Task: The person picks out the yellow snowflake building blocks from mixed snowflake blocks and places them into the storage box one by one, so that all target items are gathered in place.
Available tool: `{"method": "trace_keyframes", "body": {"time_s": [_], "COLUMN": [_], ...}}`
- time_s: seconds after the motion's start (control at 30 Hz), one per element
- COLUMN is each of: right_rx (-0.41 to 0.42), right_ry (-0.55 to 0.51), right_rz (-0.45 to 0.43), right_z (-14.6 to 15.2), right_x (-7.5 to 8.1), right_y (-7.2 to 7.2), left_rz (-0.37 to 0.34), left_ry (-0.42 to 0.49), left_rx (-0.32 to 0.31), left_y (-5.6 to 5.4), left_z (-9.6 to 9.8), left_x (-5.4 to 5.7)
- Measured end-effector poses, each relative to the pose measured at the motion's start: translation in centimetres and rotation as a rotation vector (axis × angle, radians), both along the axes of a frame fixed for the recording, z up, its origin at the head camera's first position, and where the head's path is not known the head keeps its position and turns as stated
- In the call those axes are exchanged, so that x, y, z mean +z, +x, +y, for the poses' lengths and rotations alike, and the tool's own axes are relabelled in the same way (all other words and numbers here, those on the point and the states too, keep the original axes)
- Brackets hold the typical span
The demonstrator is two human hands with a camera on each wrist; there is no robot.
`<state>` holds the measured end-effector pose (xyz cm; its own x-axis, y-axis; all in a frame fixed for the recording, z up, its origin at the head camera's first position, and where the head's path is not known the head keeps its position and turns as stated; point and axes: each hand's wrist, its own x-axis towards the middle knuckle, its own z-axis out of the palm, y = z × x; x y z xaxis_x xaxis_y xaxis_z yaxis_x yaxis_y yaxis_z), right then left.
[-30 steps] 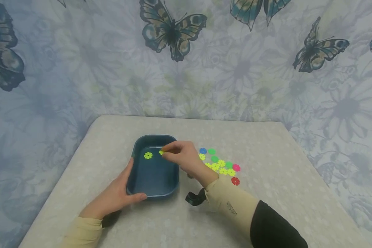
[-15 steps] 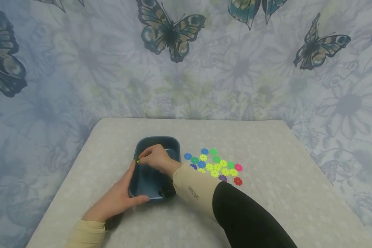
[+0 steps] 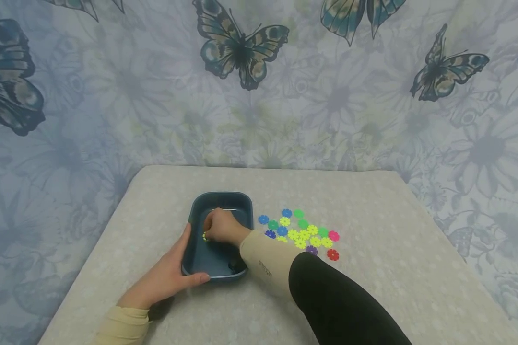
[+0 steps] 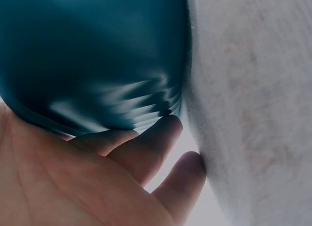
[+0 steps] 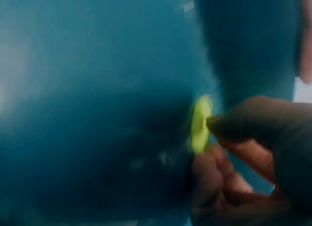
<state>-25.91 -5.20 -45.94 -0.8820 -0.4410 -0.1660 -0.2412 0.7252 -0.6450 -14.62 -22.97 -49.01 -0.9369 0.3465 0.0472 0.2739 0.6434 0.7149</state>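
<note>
Yellow flower-shaped disc (image 5: 200,124), pinched by the right hand (image 3: 222,227) inside a dark blue rounded rectangular tray (image 3: 202,261); the right wrist view shows this grip, mostly hidden from the head view. The left hand (image 3: 166,275) grips the tray's left side, thumb on the near rim. Multicoloured flower-shaped discs (image 3: 304,235) lie to the right, some partly behind the beige-and-black sleeve (image 3: 265,256).

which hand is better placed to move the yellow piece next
Probably the right hand: its fingers already pinch the yellow piece inside the tray, while the left hand is busy holding the tray's near left corner.
</note>
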Motion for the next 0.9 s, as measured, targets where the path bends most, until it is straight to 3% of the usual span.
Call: {"method": "trace_keyframes", "body": {"time_s": [0.17,0.3,0.5,0.73,0.9], "right_rx": [0.096,0.129,0.124,0.06,0.071], "right_ry": [0.115,0.122,0.131,0.123,0.1], "right_rz": [0.079,0.091,0.082,0.078,0.109], "right_z": [-0.61,-0.5,-0.38,-0.46,-0.33], "right_x": [-0.38,-0.08,-0.12,-0.44,-0.4], "right_y": [0.17,0.22,0.08,-0.01,-0.1], "left_rz": [0.005,-0.008,-0.017,-0.022,-0.009], "left_ry": [0.008,0.009,0.01,0.02,0.013], "left_rx": [0.002,0.002,0.001,-0.002,-0.004], "left_y": [0.09,0.04,-0.11,0.01,0.05], "left_z": [-0.03,-0.13,-0.23,-0.24,-0.17], "left_x": [-0.18,-0.14,-0.03,0.02,-0.09]}}
